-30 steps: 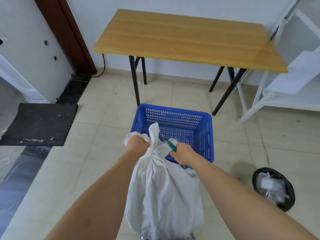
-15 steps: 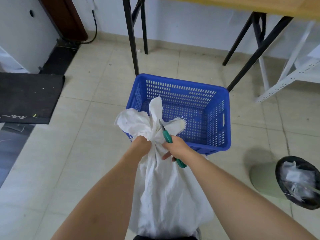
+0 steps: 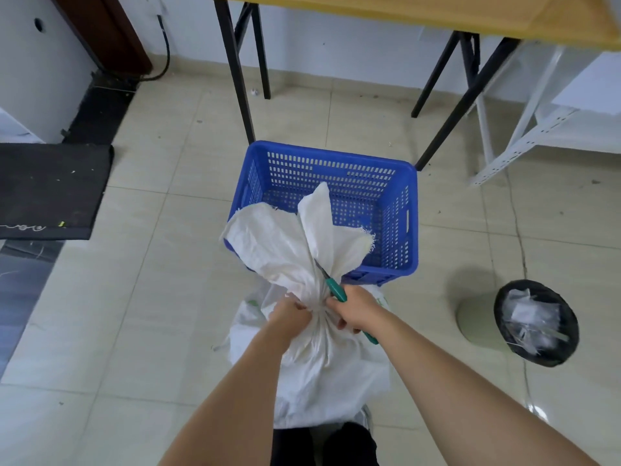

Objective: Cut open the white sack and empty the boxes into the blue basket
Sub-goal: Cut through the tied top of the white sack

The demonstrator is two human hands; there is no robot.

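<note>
Left hand (image 3: pixel 289 311) grips the white sack (image 3: pixel 322 358) neck, right hand (image 3: pixel 353 309) holds green scissors (image 3: pixel 336 290); blue basket (image 3: pixel 411 216) behind.

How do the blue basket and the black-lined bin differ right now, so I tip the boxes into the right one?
The blue basket is rectangular with perforated walls; the bin is round and lined with a black bag. The basket looks empty, while the bin holds crumpled white scraps. The basket sits just beyond the white sack; the bin stands off to the right. Both rest on the tiled floor, open at the top.
</note>
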